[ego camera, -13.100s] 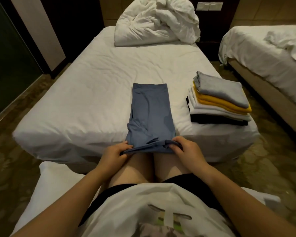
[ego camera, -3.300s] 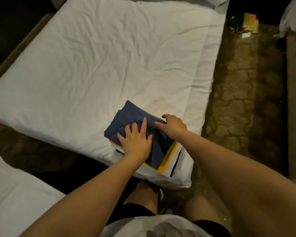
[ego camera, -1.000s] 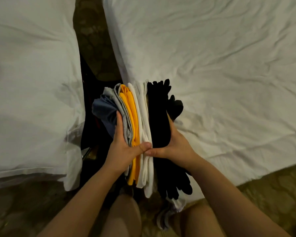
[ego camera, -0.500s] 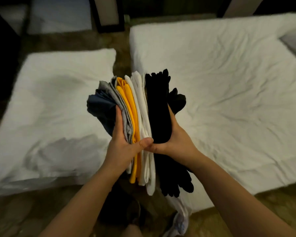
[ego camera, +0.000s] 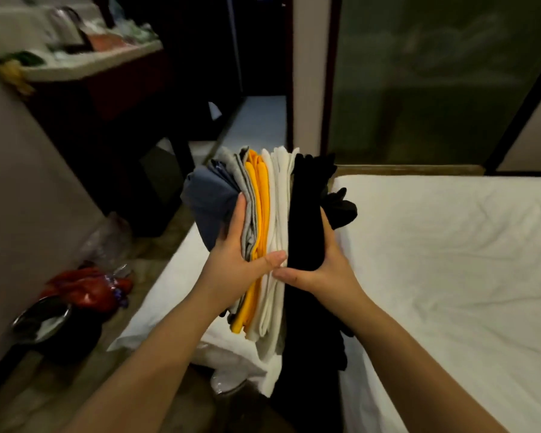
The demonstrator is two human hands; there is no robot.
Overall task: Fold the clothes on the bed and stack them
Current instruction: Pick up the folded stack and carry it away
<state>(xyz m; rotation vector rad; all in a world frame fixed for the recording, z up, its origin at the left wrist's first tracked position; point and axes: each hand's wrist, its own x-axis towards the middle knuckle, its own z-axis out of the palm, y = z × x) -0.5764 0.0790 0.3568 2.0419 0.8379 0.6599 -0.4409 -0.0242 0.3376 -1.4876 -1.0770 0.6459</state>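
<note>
A stack of folded clothes (ego camera: 269, 220) stands on edge in the air between both hands: blue, grey, yellow, white and black layers from left to right. My left hand (ego camera: 238, 260) presses the blue and grey side, thumb across the near edge. On the black side, my right hand (ego camera: 322, 267) grips the stack, its thumb meeting the left thumb. The stack hovers over the near left corner of the white bed (ego camera: 450, 260). Most fingers of both hands are hidden behind the cloth.
A cluttered desk (ego camera: 75, 64) stands at the far left. A red bag (ego camera: 85, 289) and a dark bowl (ego camera: 44, 320) lie on the floor to the left. A dark glass partition (ego camera: 419, 79) rises behind the bed. A grey wall (ego camera: 22, 198) lies at left.
The stack, pressed flat on the bed 3.3 s ago, is lifted and held on edge. Over the last second my view swung left, bringing the desk and floor items into view.
</note>
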